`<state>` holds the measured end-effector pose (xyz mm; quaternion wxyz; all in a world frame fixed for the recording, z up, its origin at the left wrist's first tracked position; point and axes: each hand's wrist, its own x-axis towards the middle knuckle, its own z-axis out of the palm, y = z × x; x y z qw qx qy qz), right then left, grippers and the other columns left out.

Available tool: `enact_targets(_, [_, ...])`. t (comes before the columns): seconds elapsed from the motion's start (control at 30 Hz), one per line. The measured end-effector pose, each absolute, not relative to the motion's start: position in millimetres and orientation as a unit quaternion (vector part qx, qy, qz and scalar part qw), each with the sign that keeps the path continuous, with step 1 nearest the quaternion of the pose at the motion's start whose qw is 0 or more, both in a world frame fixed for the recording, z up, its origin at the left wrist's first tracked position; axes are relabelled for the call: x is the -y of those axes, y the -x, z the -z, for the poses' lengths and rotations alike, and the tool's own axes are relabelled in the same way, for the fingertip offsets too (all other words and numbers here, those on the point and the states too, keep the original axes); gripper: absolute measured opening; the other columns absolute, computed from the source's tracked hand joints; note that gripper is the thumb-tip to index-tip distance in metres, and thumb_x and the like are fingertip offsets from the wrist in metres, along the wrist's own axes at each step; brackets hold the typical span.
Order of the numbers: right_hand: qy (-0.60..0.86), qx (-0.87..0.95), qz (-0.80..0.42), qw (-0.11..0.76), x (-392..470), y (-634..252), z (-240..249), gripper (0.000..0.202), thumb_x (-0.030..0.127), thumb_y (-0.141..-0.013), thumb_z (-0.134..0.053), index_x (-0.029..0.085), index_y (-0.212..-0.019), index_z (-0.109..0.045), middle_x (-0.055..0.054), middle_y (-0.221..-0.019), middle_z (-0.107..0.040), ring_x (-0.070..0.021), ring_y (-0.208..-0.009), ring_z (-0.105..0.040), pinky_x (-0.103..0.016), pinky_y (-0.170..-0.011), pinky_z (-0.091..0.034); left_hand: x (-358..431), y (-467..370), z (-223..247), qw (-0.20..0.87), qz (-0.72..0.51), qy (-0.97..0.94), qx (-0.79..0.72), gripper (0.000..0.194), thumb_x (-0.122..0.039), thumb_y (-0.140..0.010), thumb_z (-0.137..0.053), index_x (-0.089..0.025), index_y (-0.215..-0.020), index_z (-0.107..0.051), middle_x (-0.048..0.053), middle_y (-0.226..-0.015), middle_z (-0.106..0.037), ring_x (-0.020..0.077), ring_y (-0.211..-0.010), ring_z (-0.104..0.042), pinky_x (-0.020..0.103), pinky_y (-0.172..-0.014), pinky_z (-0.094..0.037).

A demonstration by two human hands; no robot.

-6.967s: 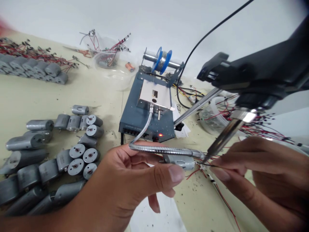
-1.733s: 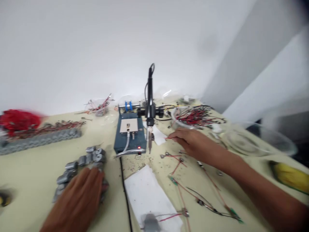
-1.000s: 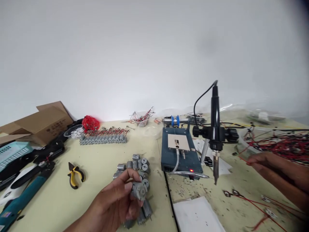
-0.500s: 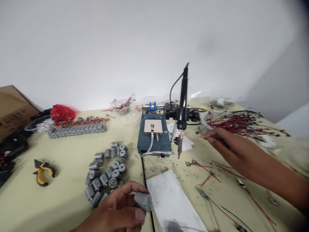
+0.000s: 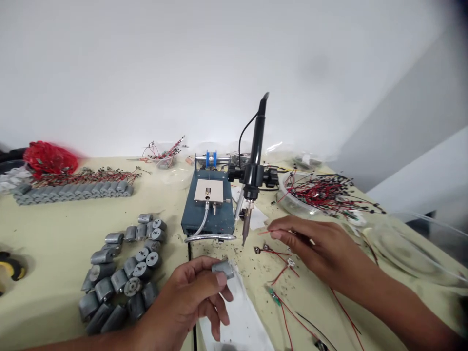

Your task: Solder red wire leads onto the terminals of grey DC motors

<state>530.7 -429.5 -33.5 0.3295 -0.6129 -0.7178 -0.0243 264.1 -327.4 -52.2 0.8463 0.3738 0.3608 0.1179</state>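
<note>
Between thumb and fingers, my left hand [image 5: 199, 287] grips a small grey motor [image 5: 224, 268] above a white paper sheet [image 5: 234, 312]. My right hand [image 5: 310, 243] pinches a thin red wire [image 5: 263, 232], whose end points left toward the soldering iron [image 5: 246, 224]. The iron hangs tip down in a black clamp beside a blue soldering machine [image 5: 208, 204] with a solder spool [image 5: 211, 159]. Most of the wire is hidden behind my right fingers. The motor and the wire are apart.
Loose grey motors [image 5: 119, 281] stand to the left, with a row of wired motors [image 5: 73, 192] behind. A clear bowl of red and black wires [image 5: 303, 200] sits back right. Wired parts [image 5: 272, 295] lie front right; pliers [image 5: 12, 267] show at the left edge.
My view has shifted right. My left hand has raised the motor closer to the iron tip, and my right hand has brought the red wire away from the bowl toward the iron.
</note>
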Motion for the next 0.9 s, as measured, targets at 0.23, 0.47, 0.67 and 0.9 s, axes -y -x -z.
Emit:
enact_targets(0.23, [0.638,0.7,-0.017,0.321,432,-508,28,0.018,0.027,-0.118,-0.051,0.026,-0.108,-0.066,0.002,-0.087,-0.072,-0.0129,-0.069,-0.071,-0.024,-0.058,-0.054,321,-279,46,0.868,-0.126,-0.359,-0.318,0.062,-0.065,-0.064,-0.103,-0.02,-0.08,-0.064,-0.001,-0.069,-0.075,0.0099,-0.045,-0.064,0.017,-0.037,-0.047])
enact_targets(0.47, [0.629,0.699,-0.055,0.335,436,-499,30,0.015,0.026,-0.118,-0.055,0.032,-0.115,-0.068,0.004,-0.093,-0.071,-0.0107,-0.077,-0.073,-0.019,-0.066,-0.057,317,-279,65,0.897,-0.13,-0.31,-0.286,0.058,-0.061,-0.065,-0.108,-0.015,-0.083,-0.079,0.002,-0.075,-0.077,0.0092,-0.049,-0.067,0.016,-0.04,-0.05])
enact_targets(0.67, [0.625,0.699,-0.063,0.341,435,-500,29,0.012,0.027,-0.114,-0.064,0.031,-0.111,-0.074,0.002,-0.087,-0.071,-0.0142,-0.074,-0.071,-0.022,-0.06,-0.056,316,-282,73,0.924,-0.131,-0.27,-0.236,0.038,-0.049,-0.075,-0.106,-0.017,-0.086,-0.089,0.003,-0.082,-0.078,0.0129,-0.058,-0.075,0.015,-0.043,-0.055])
enact_targets(0.9, [0.642,0.683,-0.061,0.343,437,-495,24,0.011,0.032,-0.114,-0.066,0.034,-0.107,-0.075,0.002,-0.091,-0.075,-0.0147,-0.079,-0.073,-0.022,-0.057,-0.054,316,-282,69,0.93,-0.137,-0.252,-0.231,0.033,-0.044,-0.073,-0.108,-0.019,-0.082,-0.089,0.0,-0.078,-0.076,0.0118,-0.059,-0.074,0.014,-0.044,-0.056])
